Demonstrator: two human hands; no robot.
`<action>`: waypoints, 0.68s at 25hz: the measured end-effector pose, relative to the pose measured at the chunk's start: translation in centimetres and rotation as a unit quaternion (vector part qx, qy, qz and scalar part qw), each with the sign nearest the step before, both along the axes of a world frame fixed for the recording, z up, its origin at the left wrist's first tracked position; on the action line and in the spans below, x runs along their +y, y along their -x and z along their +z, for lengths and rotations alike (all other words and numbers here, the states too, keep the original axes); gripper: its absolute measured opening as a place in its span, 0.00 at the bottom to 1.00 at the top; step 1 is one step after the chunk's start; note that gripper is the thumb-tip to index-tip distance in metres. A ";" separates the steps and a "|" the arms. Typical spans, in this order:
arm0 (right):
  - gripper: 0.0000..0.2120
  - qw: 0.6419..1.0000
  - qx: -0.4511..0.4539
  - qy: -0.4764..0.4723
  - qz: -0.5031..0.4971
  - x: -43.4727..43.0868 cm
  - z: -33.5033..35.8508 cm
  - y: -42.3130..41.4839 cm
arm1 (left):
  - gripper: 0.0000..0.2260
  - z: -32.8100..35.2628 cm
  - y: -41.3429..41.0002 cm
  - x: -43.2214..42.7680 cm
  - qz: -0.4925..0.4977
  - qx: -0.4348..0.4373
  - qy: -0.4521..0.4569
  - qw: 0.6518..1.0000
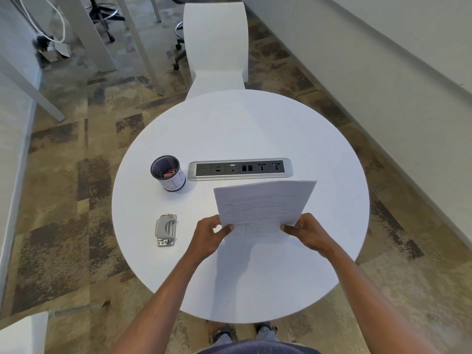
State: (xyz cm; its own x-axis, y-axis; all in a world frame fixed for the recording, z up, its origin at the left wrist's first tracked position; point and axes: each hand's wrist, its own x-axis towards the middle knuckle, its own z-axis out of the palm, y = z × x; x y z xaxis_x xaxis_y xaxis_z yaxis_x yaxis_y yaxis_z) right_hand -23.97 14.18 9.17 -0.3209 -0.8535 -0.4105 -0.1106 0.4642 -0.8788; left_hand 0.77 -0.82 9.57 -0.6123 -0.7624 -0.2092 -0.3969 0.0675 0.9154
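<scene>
**Two hands hold a thin paper stack point(263, 205) over a round table.**

Well to the left of the left-hand fingers point(227, 229) lies a hole punch point(166, 229), boxy, grey metal, flat on the surface. Beyond it stands a mesh cup point(167, 172), cylindrical, black wire weave with a white paper band. The left hand point(208, 237) pinches the stack's lower left edge, thumb on top, fingers curled beneath. The stack spans the gap between both sets of fingers: matte white rectangular sheets with faint print lines, tilted up and clear of the table, far edges slightly fanned. The right hand point(310, 233) pinches the lower right edge likewise. Beyond the fingers, past the stack's far edge, a socket panel point(240, 169), oblong, brushed silver with dark inserts, sits recessed in the table point(240, 277), which is smooth and white. A white moulded chair point(215, 47) stands opposite on mottled brown carpet point(76, 200).
</scene>
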 end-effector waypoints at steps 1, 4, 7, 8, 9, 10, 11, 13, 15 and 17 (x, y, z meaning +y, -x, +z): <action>0.08 1.000 -0.005 0.010 -0.017 0.1 0.0 0.1 | 0.09 0.2 0.3 0.1 0.006 0.006 -0.003 1.000; 0.08 0.996 -0.057 0.050 -0.055 0.7 0.6 1.0 | 0.08 1.4 2.1 0.0 0.022 0.037 -0.033 0.999; 0.08 0.988 -0.057 0.067 -0.125 1.7 0.6 1.7 | 0.05 2.1 5.1 0.0 0.027 0.032 -0.067 0.997; 0.08 0.983 -0.050 0.072 -0.160 2.1 0.4 1.9 | 0.06 2.0 6.3 0.1 0.027 0.021 -0.075 0.997; 0.08 0.977 -0.040 0.072 -0.199 2.5 0.0 2.1 | 0.08 1.9 7.5 0.4 0.026 0.009 -0.084 0.996; 0.08 0.969 -0.026 0.065 -0.238 3.0 -0.3 2.4 | 0.09 1.6 8.6 0.7 0.027 -0.003 -0.097 0.995; 0.07 0.961 -0.009 0.052 -0.270 3.5 -0.7 2.8 | 0.10 1.2 9.6 1.2 0.031 -0.019 -0.112 0.993; 0.07 0.951 0.018 0.031 -0.307 4.6 -1.6 3.7 | 0.14 0.1 11.4 2.2 0.041 -0.046 -0.134 0.989; 0.06 0.946 0.041 0.017 -0.320 5.6 -2.5 4.6 | 0.15 -1.3 12.8 3.4 0.046 -0.069 -0.144 0.986; 0.05 0.946 0.062 0.002 -0.319 6.5 -3.2 5.5 | 0.08 -2.5 14.0 4.5 0.045 -0.087 -0.151 0.984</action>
